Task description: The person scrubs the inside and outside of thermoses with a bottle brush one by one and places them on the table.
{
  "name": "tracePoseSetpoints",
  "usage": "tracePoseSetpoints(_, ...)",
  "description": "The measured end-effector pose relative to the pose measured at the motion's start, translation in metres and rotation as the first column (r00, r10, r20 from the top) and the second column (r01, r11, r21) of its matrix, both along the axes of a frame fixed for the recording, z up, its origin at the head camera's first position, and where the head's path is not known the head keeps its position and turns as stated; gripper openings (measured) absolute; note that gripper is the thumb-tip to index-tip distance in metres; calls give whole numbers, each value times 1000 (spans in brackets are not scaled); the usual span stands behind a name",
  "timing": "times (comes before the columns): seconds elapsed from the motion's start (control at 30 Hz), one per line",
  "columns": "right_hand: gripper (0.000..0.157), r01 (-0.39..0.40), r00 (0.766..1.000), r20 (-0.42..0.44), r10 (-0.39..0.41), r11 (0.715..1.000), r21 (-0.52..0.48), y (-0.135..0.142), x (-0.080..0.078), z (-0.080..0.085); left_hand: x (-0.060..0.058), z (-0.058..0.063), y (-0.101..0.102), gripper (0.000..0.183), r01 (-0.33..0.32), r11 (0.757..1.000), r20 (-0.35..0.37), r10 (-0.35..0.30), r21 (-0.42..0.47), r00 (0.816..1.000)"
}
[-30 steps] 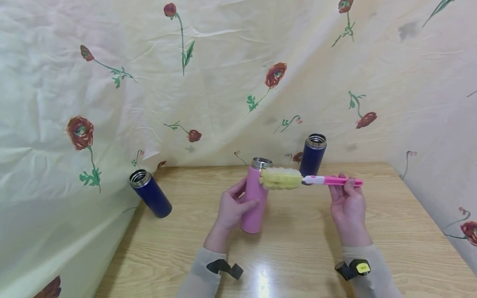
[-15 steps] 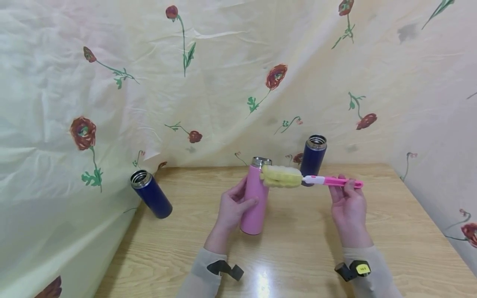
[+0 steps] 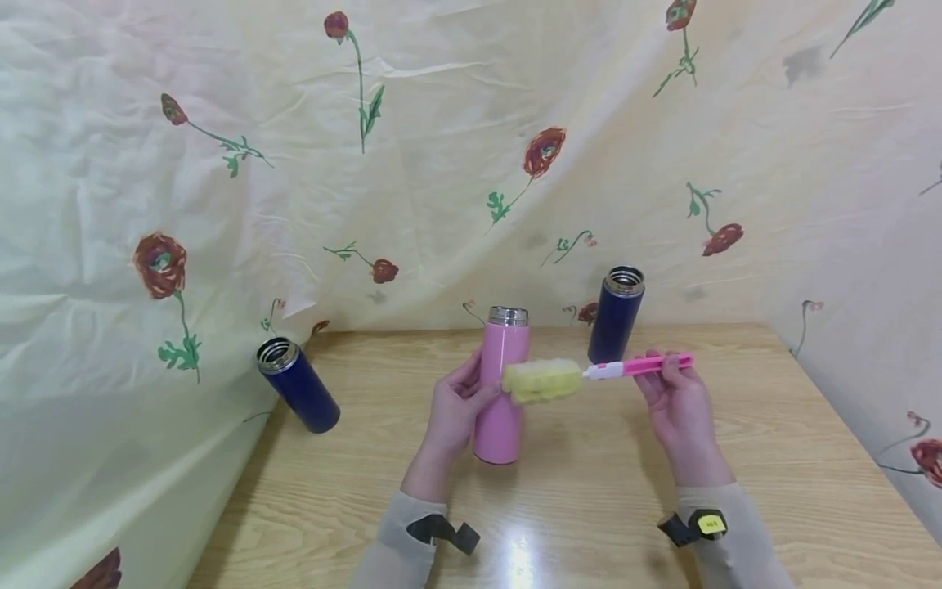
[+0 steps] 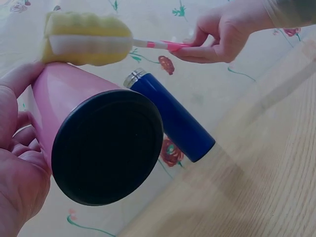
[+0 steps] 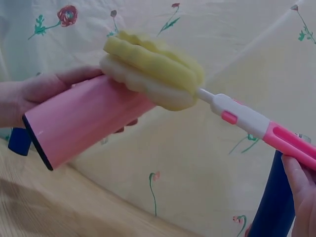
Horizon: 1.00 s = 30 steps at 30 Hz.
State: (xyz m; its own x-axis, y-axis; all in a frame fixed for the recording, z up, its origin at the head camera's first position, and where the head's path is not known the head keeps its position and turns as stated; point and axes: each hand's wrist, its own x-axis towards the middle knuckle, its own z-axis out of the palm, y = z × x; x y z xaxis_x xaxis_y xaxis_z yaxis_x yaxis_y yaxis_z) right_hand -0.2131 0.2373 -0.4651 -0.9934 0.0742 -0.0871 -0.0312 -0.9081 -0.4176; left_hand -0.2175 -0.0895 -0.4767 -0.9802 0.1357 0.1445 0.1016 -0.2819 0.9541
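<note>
The fingers of the left hand (image 3: 452, 409) are clamped round the pink bottle (image 3: 500, 438), held off the desk (image 3: 589, 507), while those of the right hand (image 3: 680, 409) pinch the handle (image 3: 655, 365) of a brush. Its yellow sponge (image 3: 546, 382) has just dropped from near the bottle's neck (image 3: 508, 316) to mid-side, so the work now seems to be on the outer wall. Beyond stand one blue bottle (image 3: 303, 391) on the left and, farther back, another blue bottle (image 3: 616, 321) on the right.

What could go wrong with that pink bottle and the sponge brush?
The pink bottle might slip: only the left hand grips it, raised off the table.

The sponge brush could twist or drop, since the right hand holds it just by its pink handle.
</note>
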Motion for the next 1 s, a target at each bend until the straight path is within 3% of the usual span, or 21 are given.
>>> tracePoseSetpoints(0.3, 8, -82, 995, -44, 90, 985, 154, 0, -5, -9, 1, 2, -2, 71, -28, 999, -6, 28, 24, 1000)
tracePoseSetpoints(0.8, 7, -139, 982, -46, 182, 867, 478, -11, -5, -14, 1, -1, -1, 74, -64, 998, -36, 65, 17, 997)
tracePoseSetpoints(1.0, 7, -138, 984, -34, 177, 860, 492, -11, -5, -14, 2, -1, -1, 74, -78, 997, -47, 77, 0, 996)
